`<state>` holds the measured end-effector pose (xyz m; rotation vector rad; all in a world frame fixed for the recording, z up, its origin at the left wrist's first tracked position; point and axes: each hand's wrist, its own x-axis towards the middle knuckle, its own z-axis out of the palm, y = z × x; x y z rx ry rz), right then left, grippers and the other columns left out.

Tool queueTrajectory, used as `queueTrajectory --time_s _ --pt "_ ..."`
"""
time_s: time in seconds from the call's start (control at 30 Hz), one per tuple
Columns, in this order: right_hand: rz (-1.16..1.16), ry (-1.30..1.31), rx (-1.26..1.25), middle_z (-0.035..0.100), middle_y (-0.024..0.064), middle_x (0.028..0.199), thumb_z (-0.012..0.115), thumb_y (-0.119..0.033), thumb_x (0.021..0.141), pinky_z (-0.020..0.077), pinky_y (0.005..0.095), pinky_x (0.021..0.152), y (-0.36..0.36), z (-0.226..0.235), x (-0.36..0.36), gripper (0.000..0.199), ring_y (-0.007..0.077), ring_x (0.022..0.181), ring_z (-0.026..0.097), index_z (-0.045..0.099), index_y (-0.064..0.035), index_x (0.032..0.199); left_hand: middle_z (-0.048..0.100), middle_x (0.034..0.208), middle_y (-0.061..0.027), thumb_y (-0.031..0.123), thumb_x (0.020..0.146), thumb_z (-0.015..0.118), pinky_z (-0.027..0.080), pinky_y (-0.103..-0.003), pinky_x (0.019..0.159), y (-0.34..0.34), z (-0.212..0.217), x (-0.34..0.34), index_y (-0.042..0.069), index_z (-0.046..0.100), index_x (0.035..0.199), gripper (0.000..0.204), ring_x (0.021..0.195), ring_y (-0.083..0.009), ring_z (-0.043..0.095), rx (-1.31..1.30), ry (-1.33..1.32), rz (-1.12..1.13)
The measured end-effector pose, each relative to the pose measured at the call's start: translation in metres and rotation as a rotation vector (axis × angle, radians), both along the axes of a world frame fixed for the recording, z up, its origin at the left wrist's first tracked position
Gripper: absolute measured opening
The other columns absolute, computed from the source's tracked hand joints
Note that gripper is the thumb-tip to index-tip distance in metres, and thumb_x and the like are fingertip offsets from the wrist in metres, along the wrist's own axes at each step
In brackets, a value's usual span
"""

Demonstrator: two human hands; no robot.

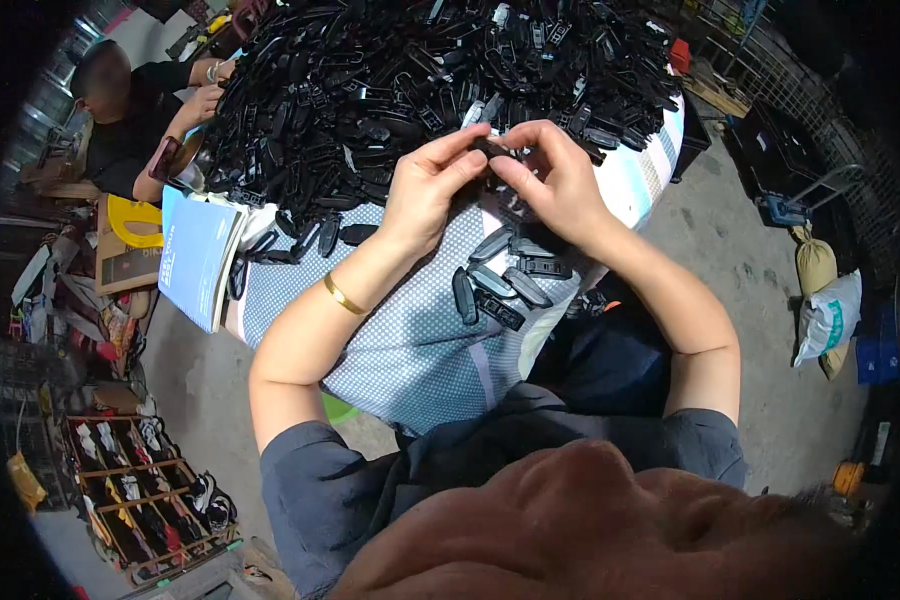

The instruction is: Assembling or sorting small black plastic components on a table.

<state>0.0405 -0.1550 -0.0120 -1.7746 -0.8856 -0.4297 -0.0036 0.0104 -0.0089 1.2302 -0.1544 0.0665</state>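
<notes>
Black plastic pieces [340, 110], narrow and clip-like, lie in a broad heap over the far part of the desk [295, 295], which is draped in a pale blue dotted cloth [410, 380]. Both hands meet at the heap's near side: the left hand [422, 195] and the right hand [558, 185] pinch a small dark piece [491, 148] between thumb and fingertips, hiding much of its shape. Toward the desk's near right edge, apart from the heap, sits a small group of elongated black and grey pieces [527, 287]. Judging by that layout, few have been set apart and the great bulk is left; whether those few are finished, I cannot tell. At the desk's left edge is a blue-covered book [195, 255]; beyond it, a co-worker's hands [205, 105] are at the heap.
</notes>
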Motion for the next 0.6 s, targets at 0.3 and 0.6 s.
queueTrajectory --time_s 0.3,0.6 --pt "0.198 0.263 -0.141 0.064 0.0068 0.075 0.067 -0.020 0.080 0.0459 0.0239 0.058 -0.006 0.011 -0.010 0.028 0.0100 0.064 0.058 0.064 0.0015 0.096 0.059 0.111 -0.0135 0.011 0.089 0.053 0.043 -0.032 0.093 0.006 0.006 0.000 -0.002 0.051 0.119 0.032 0.102 -0.0193 0.056 -0.085 -0.022 -0.201" --pt "0.058 -0.009 -0.053 0.060 0.0149 0.067 0.070 -0.024 0.074 0.0455 0.0327 0.052 0.000 -0.008 -0.014 0.026 0.0262 0.058 0.060 0.065 -0.0003 0.085 0.063 0.100 -0.0091 0.009 0.087 0.056 0.047 -0.027 0.084 0.004 0.007 -0.003 -0.001 0.060 0.108 0.023 0.091 -0.0148 0.059 0.024 -0.099 -0.163"
